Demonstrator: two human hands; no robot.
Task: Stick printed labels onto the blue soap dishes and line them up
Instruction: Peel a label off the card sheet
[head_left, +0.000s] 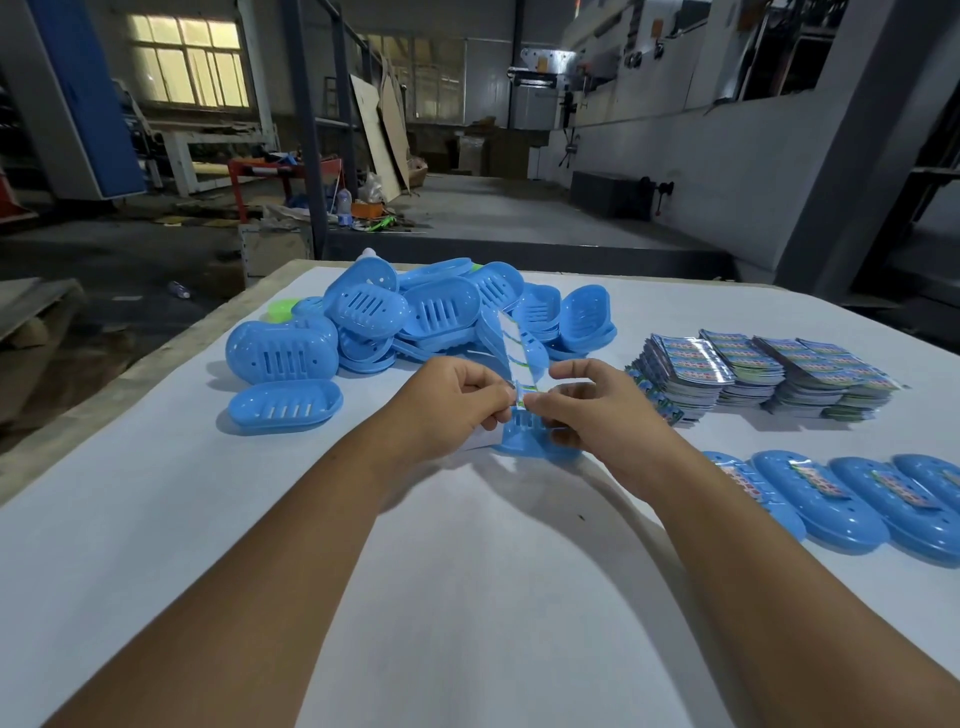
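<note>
Left hand (457, 400): fingers curled, pinching the label strip's lower end.
Right hand (582, 402): pinching the same label strip (511, 345).
Soap dish (524, 434): on the white table (467, 597), under both hands.
Labelled dishes (826, 499): row at right.
Unlabelled pile (415, 317): beyond the hands.
Label stacks (753, 374): right, behind the row.
</note>
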